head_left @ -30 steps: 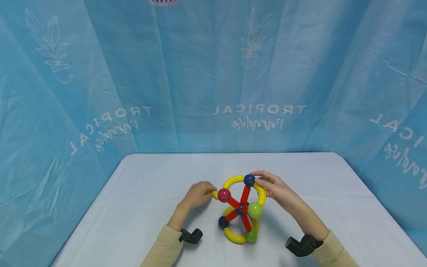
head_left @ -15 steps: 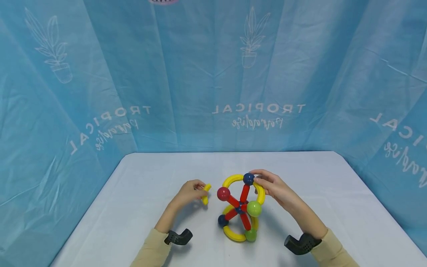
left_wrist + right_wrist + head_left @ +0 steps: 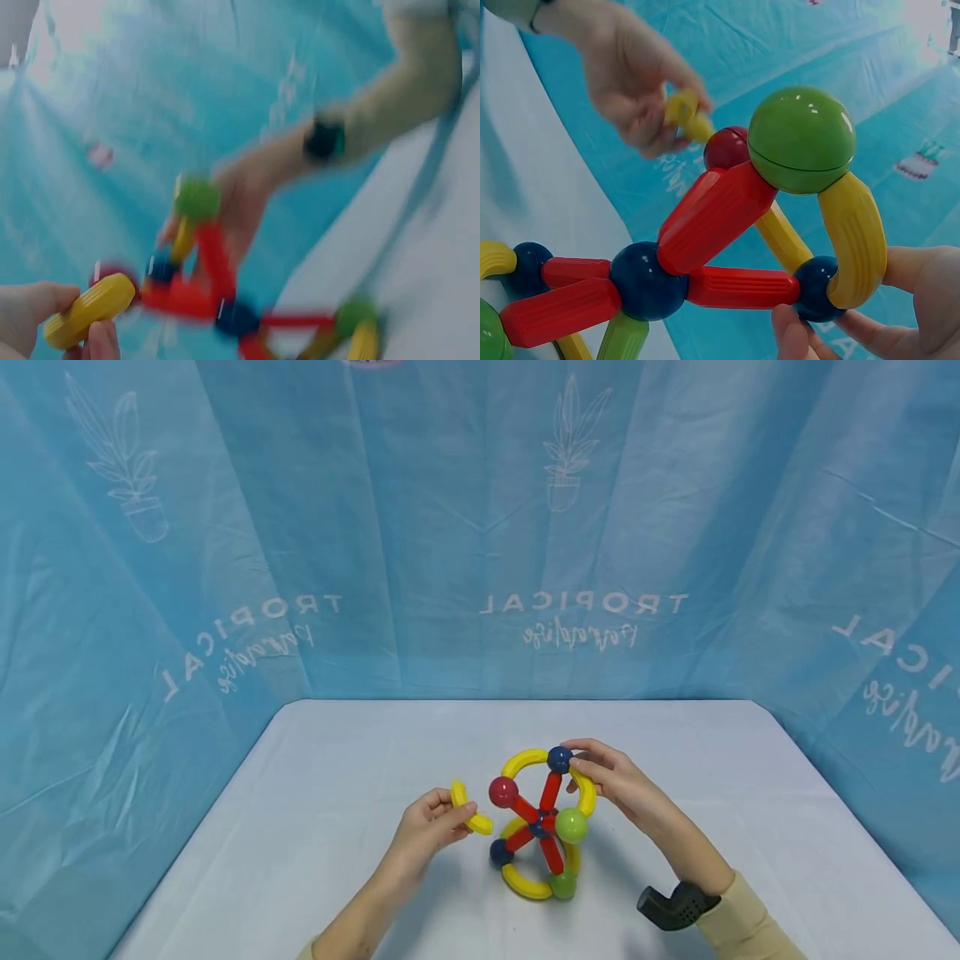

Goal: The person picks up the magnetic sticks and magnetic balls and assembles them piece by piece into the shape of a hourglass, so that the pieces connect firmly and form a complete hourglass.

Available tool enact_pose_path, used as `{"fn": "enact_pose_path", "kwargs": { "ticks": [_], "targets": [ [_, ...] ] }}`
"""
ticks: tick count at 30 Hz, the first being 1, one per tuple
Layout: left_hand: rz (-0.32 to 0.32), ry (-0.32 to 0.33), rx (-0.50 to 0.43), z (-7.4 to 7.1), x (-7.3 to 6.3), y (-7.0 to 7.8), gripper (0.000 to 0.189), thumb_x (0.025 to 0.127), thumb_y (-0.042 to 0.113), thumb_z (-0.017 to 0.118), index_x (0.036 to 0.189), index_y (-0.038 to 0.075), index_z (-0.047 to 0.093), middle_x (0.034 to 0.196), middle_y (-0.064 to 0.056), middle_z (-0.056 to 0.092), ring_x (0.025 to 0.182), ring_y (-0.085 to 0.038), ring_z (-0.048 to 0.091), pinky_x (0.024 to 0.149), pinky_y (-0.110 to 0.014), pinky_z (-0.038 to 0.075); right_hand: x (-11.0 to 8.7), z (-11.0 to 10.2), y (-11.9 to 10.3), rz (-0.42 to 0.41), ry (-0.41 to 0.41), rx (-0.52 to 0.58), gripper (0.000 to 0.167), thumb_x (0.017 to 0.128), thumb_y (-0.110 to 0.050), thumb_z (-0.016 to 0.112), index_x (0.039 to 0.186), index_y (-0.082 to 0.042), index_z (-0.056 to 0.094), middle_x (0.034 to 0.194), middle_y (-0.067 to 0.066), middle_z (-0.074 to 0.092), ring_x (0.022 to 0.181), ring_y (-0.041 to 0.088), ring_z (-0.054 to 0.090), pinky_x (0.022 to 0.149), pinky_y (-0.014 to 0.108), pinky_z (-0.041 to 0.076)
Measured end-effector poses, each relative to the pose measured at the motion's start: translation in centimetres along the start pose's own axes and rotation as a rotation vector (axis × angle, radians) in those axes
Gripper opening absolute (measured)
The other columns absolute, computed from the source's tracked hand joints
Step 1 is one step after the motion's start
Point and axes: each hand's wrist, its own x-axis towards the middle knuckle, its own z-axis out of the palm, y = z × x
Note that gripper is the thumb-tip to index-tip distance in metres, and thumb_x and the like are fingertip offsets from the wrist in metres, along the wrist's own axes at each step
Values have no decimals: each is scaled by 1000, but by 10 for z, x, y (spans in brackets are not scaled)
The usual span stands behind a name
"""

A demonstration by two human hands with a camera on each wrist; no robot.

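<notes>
My left hand (image 3: 423,835) pinches a curved yellow magnetic rod (image 3: 457,797) between thumb and fingers, just left of a magnetic ball-and-rod structure, apart from its red ball (image 3: 503,792). Red rods (image 3: 551,793) spread up and down from a central dark blue ball (image 3: 649,280). Yellow curved rods (image 3: 526,762) link the upper balls, with a light green ball (image 3: 572,825) at the right. My right hand (image 3: 615,781) grips the top blue ball (image 3: 559,759); in the right wrist view its fingers touch this ball and the curved rod (image 3: 859,236) beside it. The left wrist view is blurred.
The structure's lower yellow ring (image 3: 525,885), with a dark blue ball (image 3: 501,852) and a green ball (image 3: 563,885), stands on the white table (image 3: 360,752). A blue printed curtain (image 3: 450,543) hangs behind and at both sides. A green rod (image 3: 622,337) shows beneath the central ball.
My left hand first draws the yellow rod leftward from the structure, then turns over so the rod's lower end points toward it. The right hand keeps its grip with little movement.
</notes>
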Motion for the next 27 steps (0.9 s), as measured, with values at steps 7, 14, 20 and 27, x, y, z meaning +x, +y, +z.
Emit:
{"fn": "enact_pose_path", "kwargs": {
  "ticks": [7, 14, 20, 27],
  "targets": [
    [-63, -112, -169, 32, -31, 6, 36, 87, 29, 68, 105, 2, 53, 89, 2, 64, 80, -9, 62, 77, -18, 54, -1, 0, -1, 1, 13, -8, 48, 97, -30, 52, 136, -3, 42, 112, 15, 59, 87, 17, 61, 82, 28, 48],
    [-173, -74, -335, 60, -34, 4, 36, 89, 29, 67, 109, 3, 51, 95, -1, 61, 81, -7, 61, 78, -14, 53, -1, 0, -1, -12, 15, -14, 48, 96, -29, 53, 135, -3, 43, 112, 17, 59, 87, 18, 61, 82, 29, 47],
    [-206, -49, -354, 67, -33, 0, 39, 87, 31, 68, 108, 3, 52, 95, -1, 61, 80, -7, 61, 77, -15, 53, -1, 2, -1, -22, 15, -28, 48, 96, -28, 54, 135, -3, 44, 112, 18, 59, 87, 18, 61, 82, 30, 47],
    [-221, -50, -362, 68, -32, -3, 41, 87, 34, 68, 109, 3, 52, 94, -1, 61, 80, -7, 60, 78, -14, 53, -2, 2, 0, -34, 12, -37, 47, 95, -27, 54, 134, -2, 44, 111, 21, 58, 86, 19, 61, 83, 31, 47]
  ]
}}
